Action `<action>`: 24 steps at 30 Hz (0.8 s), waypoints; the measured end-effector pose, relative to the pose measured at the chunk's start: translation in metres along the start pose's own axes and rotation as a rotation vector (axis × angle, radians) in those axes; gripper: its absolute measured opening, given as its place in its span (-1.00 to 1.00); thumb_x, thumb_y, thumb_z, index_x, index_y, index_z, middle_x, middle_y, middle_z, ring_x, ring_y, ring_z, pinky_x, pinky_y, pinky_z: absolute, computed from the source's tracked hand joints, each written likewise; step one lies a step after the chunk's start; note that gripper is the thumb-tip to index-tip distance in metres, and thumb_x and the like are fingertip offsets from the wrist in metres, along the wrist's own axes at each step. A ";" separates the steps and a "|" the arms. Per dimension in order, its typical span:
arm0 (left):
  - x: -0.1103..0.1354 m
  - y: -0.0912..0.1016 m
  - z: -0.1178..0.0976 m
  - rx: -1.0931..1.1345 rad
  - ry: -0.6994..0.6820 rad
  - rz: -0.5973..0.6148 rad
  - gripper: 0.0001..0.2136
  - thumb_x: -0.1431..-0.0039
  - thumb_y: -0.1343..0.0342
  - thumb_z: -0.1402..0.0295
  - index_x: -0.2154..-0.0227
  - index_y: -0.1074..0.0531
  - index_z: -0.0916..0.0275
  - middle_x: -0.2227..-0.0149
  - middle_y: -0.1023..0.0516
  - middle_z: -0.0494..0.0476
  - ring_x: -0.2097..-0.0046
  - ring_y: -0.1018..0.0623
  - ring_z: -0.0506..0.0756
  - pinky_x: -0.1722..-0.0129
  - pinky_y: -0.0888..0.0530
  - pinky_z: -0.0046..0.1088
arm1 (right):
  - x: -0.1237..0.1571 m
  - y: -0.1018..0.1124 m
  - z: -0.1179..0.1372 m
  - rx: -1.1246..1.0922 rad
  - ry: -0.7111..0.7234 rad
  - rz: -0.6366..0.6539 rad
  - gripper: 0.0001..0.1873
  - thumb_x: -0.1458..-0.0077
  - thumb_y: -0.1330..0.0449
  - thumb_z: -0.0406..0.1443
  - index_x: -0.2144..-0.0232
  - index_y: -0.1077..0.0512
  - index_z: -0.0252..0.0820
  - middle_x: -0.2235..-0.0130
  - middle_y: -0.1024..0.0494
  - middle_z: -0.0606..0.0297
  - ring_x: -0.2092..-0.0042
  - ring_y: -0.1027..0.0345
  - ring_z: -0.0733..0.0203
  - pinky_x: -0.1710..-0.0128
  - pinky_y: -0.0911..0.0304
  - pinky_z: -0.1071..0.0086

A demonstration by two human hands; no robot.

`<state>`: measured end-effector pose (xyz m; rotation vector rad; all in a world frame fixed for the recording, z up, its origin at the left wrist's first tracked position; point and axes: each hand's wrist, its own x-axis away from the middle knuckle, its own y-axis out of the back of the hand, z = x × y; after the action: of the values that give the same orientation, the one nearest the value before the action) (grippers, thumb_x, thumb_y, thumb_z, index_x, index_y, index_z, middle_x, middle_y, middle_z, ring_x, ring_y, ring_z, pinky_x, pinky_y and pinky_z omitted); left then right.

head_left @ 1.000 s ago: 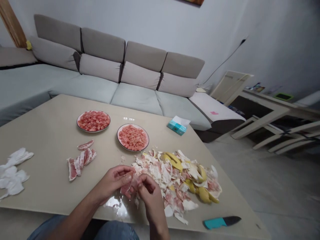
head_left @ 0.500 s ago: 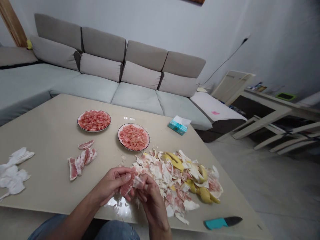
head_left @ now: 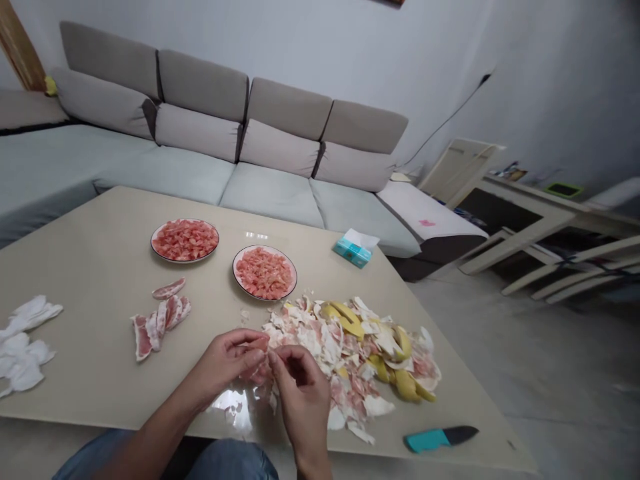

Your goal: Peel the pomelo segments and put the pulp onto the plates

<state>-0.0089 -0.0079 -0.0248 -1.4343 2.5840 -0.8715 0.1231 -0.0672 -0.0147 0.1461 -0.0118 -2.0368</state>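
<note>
My left hand (head_left: 227, 363) and my right hand (head_left: 300, 390) meet above the near edge of the beige table (head_left: 90, 260). Both are closed on a pink pomelo segment (head_left: 259, 373), mostly hidden between the fingers. Just right of the hands lies a heap of white pith and yellow peel (head_left: 360, 353). To the left lie several unpeeled segments (head_left: 160, 320). Two plates of peeled pink flesh stand farther back, one on the left (head_left: 185, 240) and one nearer (head_left: 264, 272).
A teal-handled knife (head_left: 440, 437) lies at the table's near right corner. Crumpled white tissues (head_left: 23, 343) sit at the left edge, and a teal tissue pack (head_left: 355, 248) at the far side. A grey sofa (head_left: 225, 153) stands behind the table.
My fingers have shifted on the segment, with the right hand's fingertips now pinching at its top. The view has moved slightly.
</note>
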 end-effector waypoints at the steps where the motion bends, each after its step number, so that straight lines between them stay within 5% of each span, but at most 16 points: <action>1: 0.001 -0.001 -0.001 -0.004 -0.003 -0.003 -0.60 0.05 -0.33 0.22 0.14 -0.50 0.30 0.39 -0.56 0.13 0.41 -0.52 0.05 0.41 -0.45 -0.44 | 0.001 0.001 0.000 0.012 0.011 -0.008 -0.79 0.00 -0.30 -0.18 0.49 -0.47 -0.20 0.48 -0.51 0.29 0.43 -0.37 0.22 0.43 -0.29 0.43; 24: 0.008 -0.002 -0.010 0.071 0.046 0.034 -0.68 -0.06 -0.26 0.24 0.17 -0.49 0.35 0.52 -0.54 0.13 0.46 -0.52 0.05 0.46 -0.47 -0.44 | 0.002 0.012 0.000 -0.058 -0.043 -0.021 -0.81 0.09 -0.37 -0.21 0.51 -0.50 -0.21 0.49 -0.52 0.30 0.45 -0.39 0.25 0.45 -0.32 0.45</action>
<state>-0.0151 -0.0111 -0.0138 -1.3635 2.5741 -0.9926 0.1328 -0.0749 -0.0139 0.0659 0.0217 -2.0590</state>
